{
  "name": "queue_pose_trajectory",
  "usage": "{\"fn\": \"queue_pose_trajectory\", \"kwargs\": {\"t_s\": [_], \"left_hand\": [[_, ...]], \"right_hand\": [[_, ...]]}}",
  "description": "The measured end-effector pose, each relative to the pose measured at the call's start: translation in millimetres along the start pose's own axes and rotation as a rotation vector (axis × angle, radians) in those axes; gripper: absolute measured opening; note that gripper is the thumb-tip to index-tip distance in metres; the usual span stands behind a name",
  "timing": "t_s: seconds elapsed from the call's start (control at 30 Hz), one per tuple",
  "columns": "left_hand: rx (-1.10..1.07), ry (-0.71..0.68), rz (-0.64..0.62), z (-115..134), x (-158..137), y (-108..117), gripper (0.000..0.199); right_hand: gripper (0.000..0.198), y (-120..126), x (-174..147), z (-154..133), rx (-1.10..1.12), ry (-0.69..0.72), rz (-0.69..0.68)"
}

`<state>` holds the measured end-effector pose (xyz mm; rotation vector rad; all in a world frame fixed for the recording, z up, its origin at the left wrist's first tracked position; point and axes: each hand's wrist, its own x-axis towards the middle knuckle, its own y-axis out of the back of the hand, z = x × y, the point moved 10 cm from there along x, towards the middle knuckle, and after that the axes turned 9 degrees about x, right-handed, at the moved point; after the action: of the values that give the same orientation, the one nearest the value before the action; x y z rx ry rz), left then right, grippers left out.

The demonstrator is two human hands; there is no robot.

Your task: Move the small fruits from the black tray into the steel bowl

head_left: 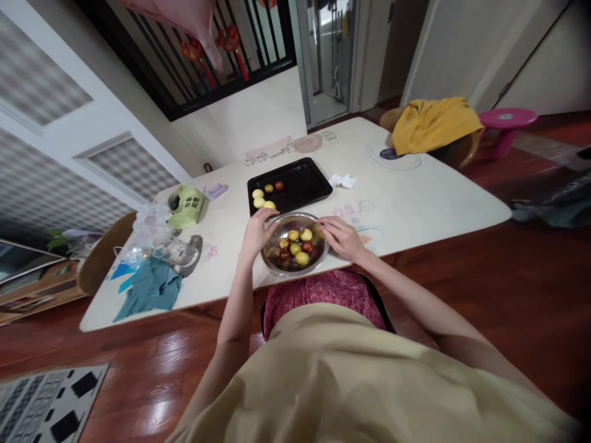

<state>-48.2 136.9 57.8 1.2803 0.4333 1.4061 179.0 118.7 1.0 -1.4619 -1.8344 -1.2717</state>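
Note:
A shiny metal bowl (295, 269) stands at the table's near edge, with several small round yellow and brownish-red fruits (302, 258) inside. On its left, my left hand (259, 232) reaches over the near corner of the black tray. Its fingers are stretched by a pale yellow fruit (268, 205), thumb apart near the bowl's rim. My right hand (342, 237) has its fingertips closed at the bowl's right rim. Just beyond the bowl lies the black baking tray (300, 191). More pale yellow fruits (258, 197) sit at the tray's left end, with a reddish one (279, 185) behind them.
A crumpled white tissue (342, 181) lies right of the tray on the white table (415, 197). At the left are a green tissue pack (187, 206), clear plastic bags (154, 227) and a teal cloth (152, 289). A yellow garment (434, 125) hangs over a chair at the far right.

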Motion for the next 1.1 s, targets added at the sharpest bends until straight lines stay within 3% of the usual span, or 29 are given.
{"fn": "queue_pose_trajectory", "kwargs": {"t_s": [0.1, 0.2, 0.43, 0.73, 1.1], "left_hand": [[0.063, -0.001, -0.001, -17.2, 36.9, -4.7, 0.022], [0.186, 0.019, -0.082, -37.2, 75.6, -18.7, 0.028], [0.45, 0.212, -0.256, -93.3, 136.1, -50.7, 0.045], [0.571, 0.308, -0.457, -125.8, 154.6, -86.8, 0.04], [0.618, 0.33, -0.443, -120.9, 157.2, -89.8, 0.032]], "right_hand": [[0.032, 0.5, 0.2, -0.6, -0.002, -0.001, 0.004], [0.031, 1.0, 0.5, -2.6, -0.008, 0.015, 0.005], [0.033, -1.0, -0.5, 1.0, 0.009, -0.013, -0.018], [0.032, 0.3, 0.0, -1.4, 0.008, -0.001, 0.002], [0.031, 1.3, 1.7, -3.8, -0.013, 0.004, -0.008]]}}
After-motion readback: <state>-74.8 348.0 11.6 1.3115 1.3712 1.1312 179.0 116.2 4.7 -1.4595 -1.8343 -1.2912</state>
